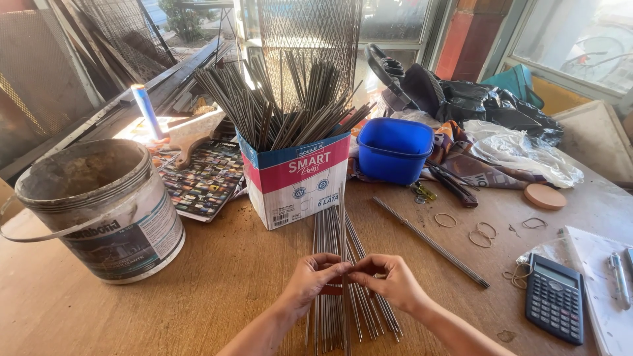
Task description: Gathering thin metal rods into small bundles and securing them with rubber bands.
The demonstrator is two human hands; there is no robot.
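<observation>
Pinching a bundle of thin grey metal rods (343, 290), left hand (310, 280) and right hand (392, 280) close near the red-and-white cardboard box (297, 178), grey labelled bucket (99, 211) far left.

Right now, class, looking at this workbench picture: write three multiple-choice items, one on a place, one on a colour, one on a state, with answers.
1. Where is the bucket?
A. left of the cardboard box
B. behind the box
C. on the calculator

2. What colour is the plastic tub?
A. red
B. blue
C. green

3. What do the left hand and right hand do?
A. rest flat
B. pinch the metal rods together
C. hold a pen

Answers: A, the bucket stands at the table's left; B, the tub is blue; B, both grips meet over the bundle.
</observation>
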